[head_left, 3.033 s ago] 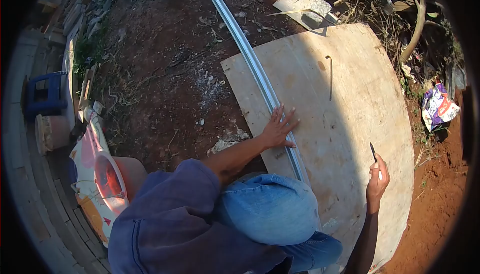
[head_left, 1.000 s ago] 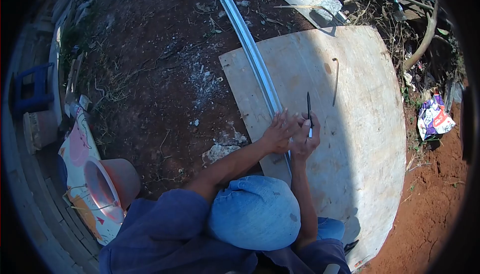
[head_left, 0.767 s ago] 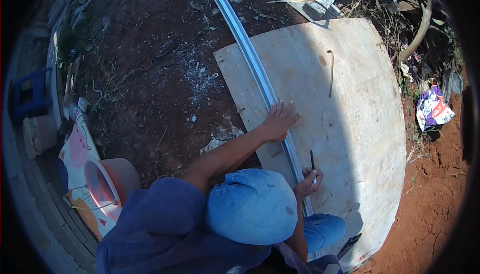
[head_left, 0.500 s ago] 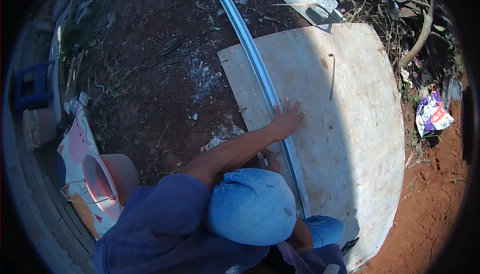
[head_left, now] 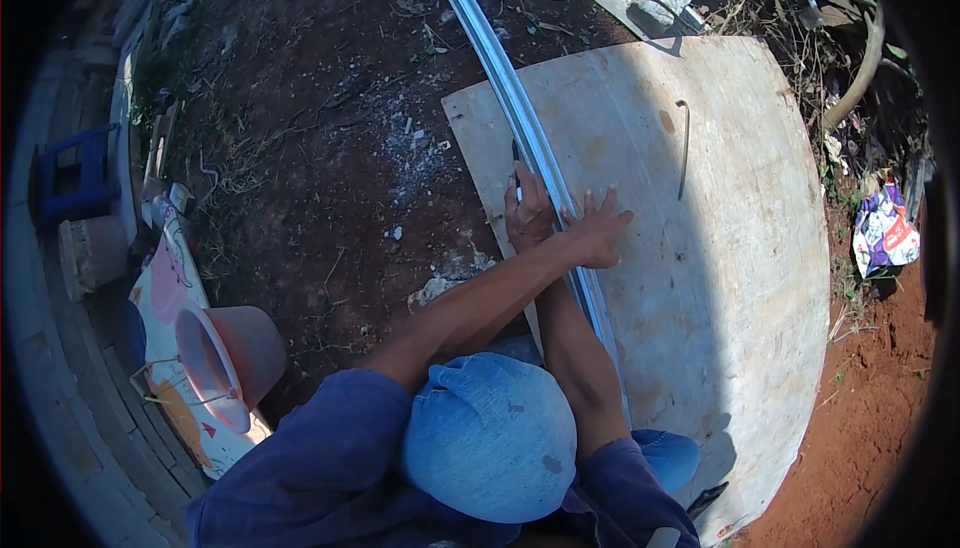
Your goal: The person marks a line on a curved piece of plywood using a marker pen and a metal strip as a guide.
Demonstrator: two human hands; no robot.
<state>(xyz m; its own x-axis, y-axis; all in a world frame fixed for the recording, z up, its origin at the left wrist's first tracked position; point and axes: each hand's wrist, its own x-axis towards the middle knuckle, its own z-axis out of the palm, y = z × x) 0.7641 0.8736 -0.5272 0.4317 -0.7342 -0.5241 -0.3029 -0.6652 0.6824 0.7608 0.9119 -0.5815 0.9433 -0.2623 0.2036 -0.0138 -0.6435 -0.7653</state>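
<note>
1. The rail (head_left: 530, 143) is a long, narrow, silvery metal strip with a shallow channel along it, bright where the sun hits.
2. It lies across the left part of the board (head_left: 720, 248). Its far end runs out over the bare dirt, and its near end passes under the person's arms.
3. It looks light and stiff across its width. Over such a length it would likely flex and sag if lifted by one end, so two well-spaced holds would suit it. The smooth metal probably slides easily on the wood, and its edges may be sharp.
4. The left hand (head_left: 598, 235) is pressed flat with the fingers spread, over the rail and onto the board just right of it.
5. The right hand (head_left: 527, 220) reaches under the left forearm to the rail's left edge. It pinches a pencil (head_left: 516, 170) that points away along the rail.
6. The board is pale, worn plywood, half in shadow.
7. A thin bent rod (head_left: 684, 148) lies on the board, well apart from the hands.
8. A crumpled wrapper (head_left: 885, 238) sits in the weeds to the right, and a blue stool (head_left: 75, 173) stands far left.
</note>
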